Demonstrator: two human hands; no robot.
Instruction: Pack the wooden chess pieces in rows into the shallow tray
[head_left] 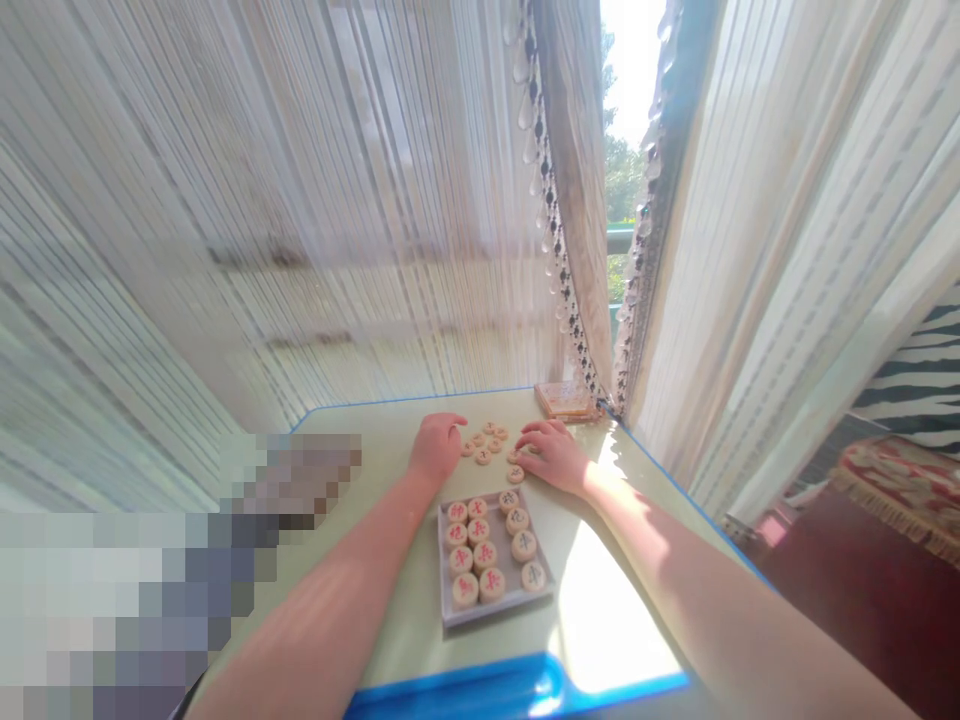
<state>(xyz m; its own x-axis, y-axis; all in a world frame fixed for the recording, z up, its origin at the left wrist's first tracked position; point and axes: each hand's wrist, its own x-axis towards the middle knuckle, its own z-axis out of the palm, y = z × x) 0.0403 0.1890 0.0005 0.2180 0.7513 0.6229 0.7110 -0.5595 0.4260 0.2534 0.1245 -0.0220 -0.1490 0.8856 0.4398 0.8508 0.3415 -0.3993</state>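
Note:
Xiangqi pieces, round wooden discs with carved characters, lie in a loose group on the pale table. My left hand rests at the left of this group, fingers loosely bent and apart, with nothing visible in it. On the other side, my right hand is spread low over the table. Its fingertips touch or nearly touch a piece, and another piece lies just below. Between my forearms sits a shallow grey box. It holds two columns of red-marked pieces at left and one dark-marked column at right.
A flat stacked box stands at the table's far right corner. The table has a blue edge and a blue recess at the front. Striped curtains hang close behind it. A blurred patch covers the left side.

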